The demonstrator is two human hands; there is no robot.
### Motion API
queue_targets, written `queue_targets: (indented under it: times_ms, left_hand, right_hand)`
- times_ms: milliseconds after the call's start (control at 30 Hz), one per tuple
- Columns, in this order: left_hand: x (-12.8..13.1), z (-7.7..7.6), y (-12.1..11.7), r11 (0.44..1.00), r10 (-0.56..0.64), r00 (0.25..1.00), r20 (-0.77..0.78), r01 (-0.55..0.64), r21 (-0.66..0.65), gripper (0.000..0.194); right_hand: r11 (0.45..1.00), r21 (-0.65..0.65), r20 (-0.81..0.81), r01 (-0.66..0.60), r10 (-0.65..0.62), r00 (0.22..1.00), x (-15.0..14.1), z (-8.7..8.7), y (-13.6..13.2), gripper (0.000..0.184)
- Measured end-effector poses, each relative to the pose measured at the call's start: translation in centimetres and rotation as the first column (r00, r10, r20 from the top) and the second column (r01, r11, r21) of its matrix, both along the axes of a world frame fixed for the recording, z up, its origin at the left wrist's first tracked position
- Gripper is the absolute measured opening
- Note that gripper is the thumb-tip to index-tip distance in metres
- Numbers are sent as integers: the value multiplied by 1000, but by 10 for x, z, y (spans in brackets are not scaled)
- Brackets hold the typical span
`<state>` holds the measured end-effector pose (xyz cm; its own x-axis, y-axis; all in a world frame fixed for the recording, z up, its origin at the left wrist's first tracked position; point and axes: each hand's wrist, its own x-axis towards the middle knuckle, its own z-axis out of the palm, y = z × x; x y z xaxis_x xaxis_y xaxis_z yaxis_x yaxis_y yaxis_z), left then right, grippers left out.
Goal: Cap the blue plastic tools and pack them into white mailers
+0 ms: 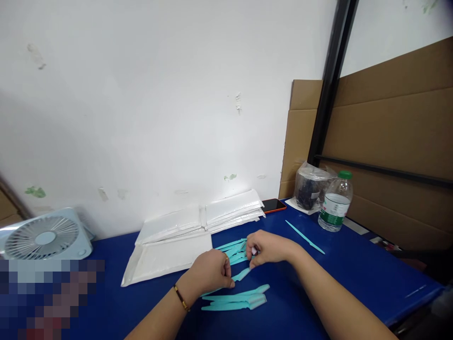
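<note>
A turquoise eyebrow razor (pixel 242 275) lies slantwise between my two hands. My left hand (pixel 209 273) is closed over its middle, thumb and fingers pressed together. At the razor's right end, my right hand (pixel 266 247) pinches the tip between thumb and finger, its other fingers curled. Behind them is a loose pile of turquoise razors (pixel 231 249), partly hidden by both hands. Nearer me, several more razors (pixel 233 301) lie side by side on the blue table (pixel 283 307). One single razor (pixel 305 237) rests apart at the right.
White padded mailers (pixel 170 255) are stacked along the wall behind my left hand. A phone (pixel 274 205), a bagged dark cup (pixel 308 189) and a water bottle (pixel 334 208) stand or lie at the back right. A light-blue fan (pixel 47 236) is at far left.
</note>
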<state>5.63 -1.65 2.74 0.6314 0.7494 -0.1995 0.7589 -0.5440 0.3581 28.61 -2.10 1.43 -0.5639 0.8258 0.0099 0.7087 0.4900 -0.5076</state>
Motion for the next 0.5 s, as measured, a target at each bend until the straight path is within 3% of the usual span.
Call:
queue_targets:
  times_ms: [133,267,333,400,500]
  left_hand:
    - [6,-4,-1,999,37,999,19,-37,39,12]
    - [4,-9,10,980,95,991,96,-110,168,9]
    - [2,-9,12,969,112,985,134,-138,205,18]
    - [1,-7,10,980,72,987,147,-98,174,29]
    - [1,-2,2,997,-68,993,92,70,-25,32]
  right_hand:
    - [996,-25,29,-90,91,995,-12,-5,-1,21]
    - [994,47,48,99,-102,994,7,2,3,12]
    - [979,86,20,187,-189,982,18,7,4,12]
    - [975,104,-6,197,-198,980,24,10,4,12]
    - [978,115,-8,173,-174,985,24,11,2,11]
